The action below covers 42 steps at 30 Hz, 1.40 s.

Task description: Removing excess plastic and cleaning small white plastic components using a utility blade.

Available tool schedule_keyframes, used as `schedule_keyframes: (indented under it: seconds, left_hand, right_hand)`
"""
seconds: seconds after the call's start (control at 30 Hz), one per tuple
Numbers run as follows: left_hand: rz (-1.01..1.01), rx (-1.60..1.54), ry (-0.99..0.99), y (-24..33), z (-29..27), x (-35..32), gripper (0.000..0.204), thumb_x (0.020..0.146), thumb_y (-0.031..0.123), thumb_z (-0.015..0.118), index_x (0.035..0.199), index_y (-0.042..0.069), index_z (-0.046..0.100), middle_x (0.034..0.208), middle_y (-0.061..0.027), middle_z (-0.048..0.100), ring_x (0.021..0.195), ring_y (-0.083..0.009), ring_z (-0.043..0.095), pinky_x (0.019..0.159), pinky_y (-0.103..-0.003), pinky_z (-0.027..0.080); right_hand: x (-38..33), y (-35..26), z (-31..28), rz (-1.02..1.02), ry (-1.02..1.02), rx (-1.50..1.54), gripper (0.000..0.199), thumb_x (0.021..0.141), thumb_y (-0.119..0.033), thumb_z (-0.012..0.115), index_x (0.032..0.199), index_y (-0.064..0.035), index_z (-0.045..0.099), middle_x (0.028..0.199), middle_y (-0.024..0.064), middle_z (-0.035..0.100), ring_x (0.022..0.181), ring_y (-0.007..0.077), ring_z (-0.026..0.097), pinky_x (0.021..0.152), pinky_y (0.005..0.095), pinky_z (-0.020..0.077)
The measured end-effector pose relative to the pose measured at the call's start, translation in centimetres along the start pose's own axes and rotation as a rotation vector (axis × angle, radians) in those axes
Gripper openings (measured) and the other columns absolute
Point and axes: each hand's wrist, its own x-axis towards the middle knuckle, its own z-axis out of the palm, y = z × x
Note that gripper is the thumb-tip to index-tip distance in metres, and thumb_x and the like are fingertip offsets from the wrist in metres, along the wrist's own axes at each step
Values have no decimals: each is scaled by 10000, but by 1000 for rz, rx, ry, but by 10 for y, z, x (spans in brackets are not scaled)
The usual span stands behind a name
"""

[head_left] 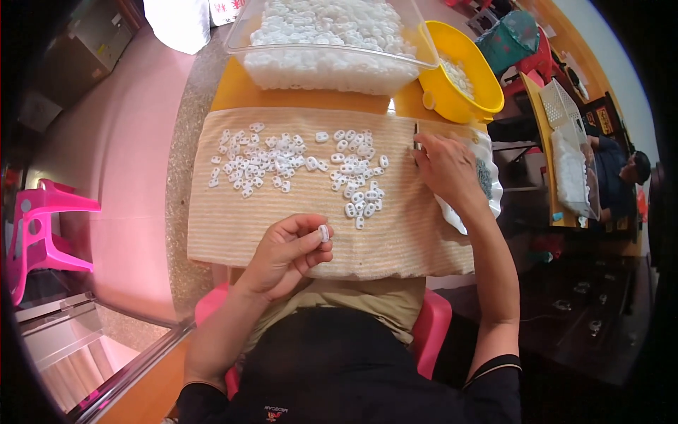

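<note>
My left hand [289, 256] is closed, pinching one small white plastic piece [323, 233] between thumb and fingertips above the cloth's near edge. My right hand [446, 169] is over the right side of the cloth, fingers bent together around a thin dark stick-like tool [417, 133], mostly hidden by the hand. Beside and partly under that hand lies a crinkled white tray or sheet [496, 191] holding small dark grey bits [484, 177]. White two-holed plastic pieces lie on the cloth in a left pile [265, 161] and a right pile [357, 169].
A ribbed beige cloth [282, 226] covers the table. At its far side stand a clear bin [325, 67] full of white pieces and a yellow basin [487, 95] with more. A pink stool [53, 219] is at left; another person [613, 173] sits far right by a white basket [561, 102].
</note>
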Motion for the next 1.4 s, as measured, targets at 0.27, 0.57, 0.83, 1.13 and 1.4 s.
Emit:
schedule_keyframes:
  seconds: [0.27,0.57,0.83,1.13,1.4]
  left_hand:
    - [0,11,-2,-1,-2,0,225,934,24,642,1159,13,632,1053,-93,688,916,-149,677,828,-292,593]
    - [-4,25,40,1,4,-2,193,931,18,639,1124,29,635,1017,-87,676,881,-151,676,778,-282,605]
    - [1,40,42,-1,4,-1,187,934,32,642,1120,37,639,1022,-83,677,882,-146,675,788,-285,601]
    - [3,50,52,-1,4,-1,183,934,40,645,1117,40,640,1022,-78,685,874,-137,671,790,-279,596]
    - [7,57,37,-1,4,-3,199,941,43,639,1139,20,627,1043,-82,683,898,-138,673,808,-277,592]
  right_hand:
    - [20,-4,5,75,-154,-72,318,810,-137,619,1121,-80,652,937,191,701,916,374,649,845,466,484]
    - [19,1,9,99,-82,137,323,802,-82,614,1123,-75,651,812,147,689,855,334,667,792,428,506]
    - [20,15,11,65,4,151,176,848,-135,594,970,-92,713,903,150,705,924,348,670,826,462,518]
    - [27,1,9,97,-98,-83,183,844,-196,661,873,-34,740,907,160,674,906,332,651,820,442,503]
    - [35,-6,14,138,-167,-150,192,814,-165,591,823,-24,721,892,183,694,905,362,667,795,457,518]
